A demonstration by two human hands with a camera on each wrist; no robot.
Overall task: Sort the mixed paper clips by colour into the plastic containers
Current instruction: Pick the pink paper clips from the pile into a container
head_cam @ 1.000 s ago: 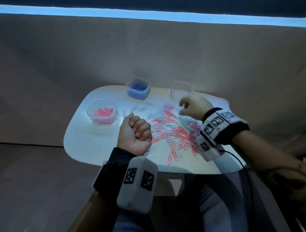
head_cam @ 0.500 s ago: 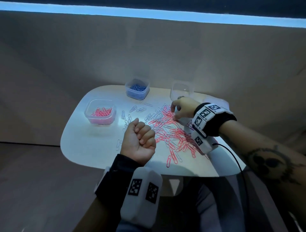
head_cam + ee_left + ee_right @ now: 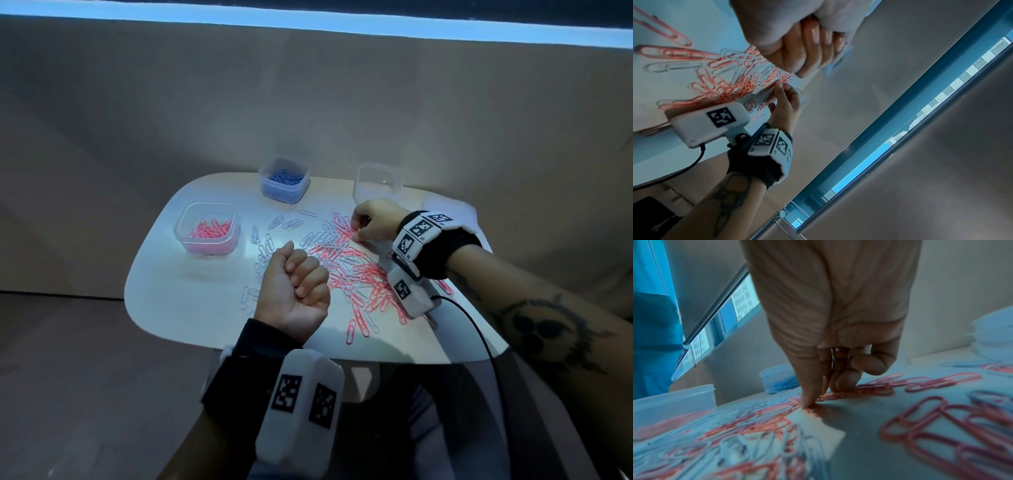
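A mixed pile of pink and white paper clips covers the middle of the white table. My right hand reaches down at the pile's far edge. In the right wrist view its thumb and a curled fingertip pinch at a pink clip lying on the table. My left hand is a closed fist held over the pile's near left side; nothing shows inside it. One tub at the left holds pink clips, a tub at the back holds blue ones, and a clear tub stands beyond the right hand.
Loose white clips lie scattered between the pink tub and my fist. A stack of pale lids sits at the table's far right. A black cable runs from my right wrist unit over the table's near edge. Walls surround the small table.
My right hand has come back from the clear tub and dropped its fingertips onto the pile's far edge. The left fist has stayed closed and drifted slightly toward me.
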